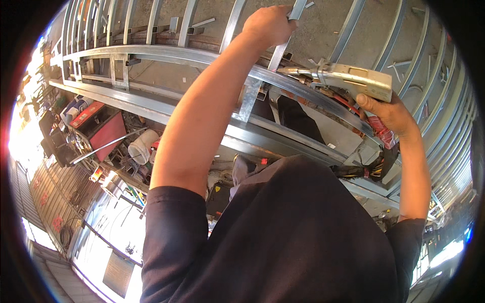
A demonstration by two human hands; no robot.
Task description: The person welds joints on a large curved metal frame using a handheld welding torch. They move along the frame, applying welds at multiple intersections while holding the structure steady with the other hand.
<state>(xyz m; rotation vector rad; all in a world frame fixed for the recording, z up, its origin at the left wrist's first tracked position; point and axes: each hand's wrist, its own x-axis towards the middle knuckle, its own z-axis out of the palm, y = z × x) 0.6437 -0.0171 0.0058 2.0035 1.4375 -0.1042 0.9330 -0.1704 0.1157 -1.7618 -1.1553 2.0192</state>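
Observation:
My left hand (269, 26) is closed around the upper part of a silvery metal bar (282, 49), one of several upright bars in a long frame. The bar's lower end meets a long metal rail (308, 92) that crosses in front of me. In my right hand (391, 115) is a brass-coloured, boxy welding gun (356, 78), held from its right end with the thumb along its near side. Its narrow nozzle points left, with the tip close to the joint of bar and rail. My palm and fingers are partly hidden behind the gun.
More bars (396, 33) run along the frame on both sides. Scraps of metal (204, 22) lie on the floor beyond. A red-topped cabinet (101, 126) and a white bucket (143, 145) stand at the left. Cables (371, 169) hang near the rail at the right.

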